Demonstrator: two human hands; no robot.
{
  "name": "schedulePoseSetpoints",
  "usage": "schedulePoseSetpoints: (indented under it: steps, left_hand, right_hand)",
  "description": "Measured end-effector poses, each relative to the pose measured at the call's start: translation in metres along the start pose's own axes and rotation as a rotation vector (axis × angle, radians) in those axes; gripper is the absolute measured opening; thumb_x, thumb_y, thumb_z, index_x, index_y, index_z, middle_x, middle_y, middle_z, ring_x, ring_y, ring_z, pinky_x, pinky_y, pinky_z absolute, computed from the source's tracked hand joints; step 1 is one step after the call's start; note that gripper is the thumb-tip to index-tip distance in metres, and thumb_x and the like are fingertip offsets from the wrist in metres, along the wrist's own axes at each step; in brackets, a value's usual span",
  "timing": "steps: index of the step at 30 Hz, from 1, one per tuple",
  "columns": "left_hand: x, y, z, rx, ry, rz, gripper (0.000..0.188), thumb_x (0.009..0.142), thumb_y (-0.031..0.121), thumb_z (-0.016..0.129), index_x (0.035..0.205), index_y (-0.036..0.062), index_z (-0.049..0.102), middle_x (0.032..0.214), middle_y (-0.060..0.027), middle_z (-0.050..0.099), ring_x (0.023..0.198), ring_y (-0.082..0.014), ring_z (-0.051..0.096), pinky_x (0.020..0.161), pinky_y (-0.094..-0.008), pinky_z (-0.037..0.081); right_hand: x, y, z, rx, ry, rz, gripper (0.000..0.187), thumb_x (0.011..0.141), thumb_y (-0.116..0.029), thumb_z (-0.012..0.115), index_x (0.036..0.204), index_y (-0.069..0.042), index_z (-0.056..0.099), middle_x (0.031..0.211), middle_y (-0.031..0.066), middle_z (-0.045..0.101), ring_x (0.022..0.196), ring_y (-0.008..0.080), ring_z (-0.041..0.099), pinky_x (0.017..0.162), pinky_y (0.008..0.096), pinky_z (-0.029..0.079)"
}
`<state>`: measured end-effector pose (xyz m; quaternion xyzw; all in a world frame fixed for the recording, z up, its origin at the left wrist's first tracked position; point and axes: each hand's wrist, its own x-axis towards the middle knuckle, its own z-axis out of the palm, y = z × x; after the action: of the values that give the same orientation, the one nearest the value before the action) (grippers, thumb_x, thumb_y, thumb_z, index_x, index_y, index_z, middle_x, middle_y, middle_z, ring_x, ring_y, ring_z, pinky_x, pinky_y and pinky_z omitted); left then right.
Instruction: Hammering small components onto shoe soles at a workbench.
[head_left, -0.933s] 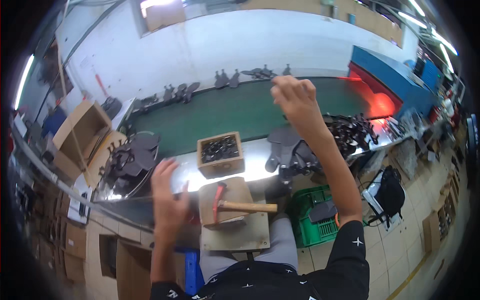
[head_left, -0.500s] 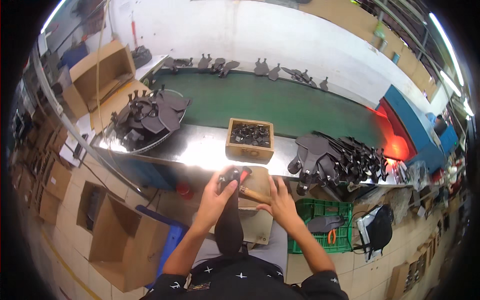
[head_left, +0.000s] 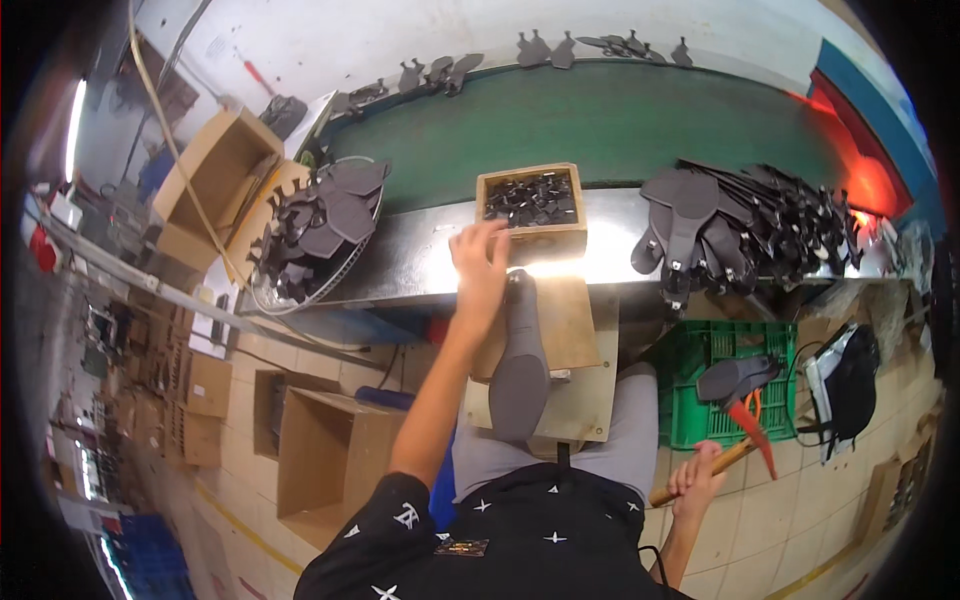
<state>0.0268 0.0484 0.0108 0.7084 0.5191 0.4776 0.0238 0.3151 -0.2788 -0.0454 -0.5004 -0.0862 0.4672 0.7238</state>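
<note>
1. Head view, the piece in hand: one grey sole-shaped piece [head_left: 520, 375] lies over the brown block [head_left: 570, 325] in front of the person, its narrow dark end toward the wooden box [head_left: 555, 245], its wide end toward the lap; setting it there is done
2. Left hand [head_left: 480, 270]: fingers loosely bent, just beside the near left corner of the box and near the narrow end of the piece; I cannot tell whether anything small is pinched between them
3. Right hand [head_left: 697, 478]: fingers clenched around the wooden handle of the red-headed hammer [head_left: 755, 440], out to the right and low, the head well apart from the piece
4. Progress on this piece: I judge it partway, placed but not finished, since the hammer is away from it; its narrow end is too small to tell what is fitted there
5. Supply: many small black parts [head_left: 530, 200] remain in the box
6. Other pieces: similar ones lie in the round basket [head_left: 343, 270] at the left, in a large heap [head_left: 700, 215] at the right, and along the far edge of the green belt [head_left: 600, 120]; which of these are done and which are left, I cannot tell
</note>
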Motion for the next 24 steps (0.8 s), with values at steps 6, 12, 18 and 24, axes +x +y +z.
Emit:
schedulePoseSetpoints:
  steps: [6,12,18,24]
  left_hand:
    - [0.083,-0.002,0.043,0.375,-0.646,-0.072,0.022,0.077,0.024,0.078,0.085,0.0025,0.075,0.083,-0.0168,0.072,0.075,-0.0341,0.070,0.069,-0.0447,0.055]
    - [0.096,-0.003,0.046,0.528,-0.703,0.019,0.023,0.075,0.025,0.075,0.082,0.0034,0.076,0.077,-0.0210,0.069,0.076,-0.0355,0.070,0.073,-0.0436,0.055]
    - [0.078,-0.014,0.007,0.112,-0.142,0.303,0.014,0.083,0.012,0.070,0.090,0.0009,0.075,0.078,-0.0146,0.069,0.062,-0.0241,0.063,0.059,-0.0351,0.047]
    - [-0.022,0.131,-0.075,-0.982,-0.213,-0.592,0.020,0.092,0.014,0.068,0.103,-0.0029,0.070,0.083,-0.0054,0.066,0.062,-0.0077,0.053,0.052,-0.0216,0.038]
  right_hand:
    - [0.014,0.009,-0.013,-0.239,0.026,-0.164,0.022,0.100,-0.022,0.059,0.096,0.000,0.058,0.053,-0.0029,0.038,0.039,0.0048,0.032,0.038,0.0237,0.029]
    - [0.030,0.004,0.042,-0.259,-0.164,-0.146,0.024,0.098,-0.023,0.062,0.090,-0.001,0.059,0.051,-0.0025,0.041,0.040,0.0044,0.037,0.038,0.0228,0.028]
    - [0.037,-0.021,0.087,-0.300,-0.368,-0.167,0.019,0.094,-0.018,0.069,0.103,-0.002,0.069,0.072,0.0009,0.064,0.054,0.0044,0.054,0.048,0.0200,0.038]
    - [0.026,-0.059,0.157,-0.212,-0.587,-0.404,0.027,0.093,-0.013,0.068,0.116,0.001,0.064,0.092,0.0085,0.072,0.045,0.0003,0.042,0.041,0.0173,0.031]
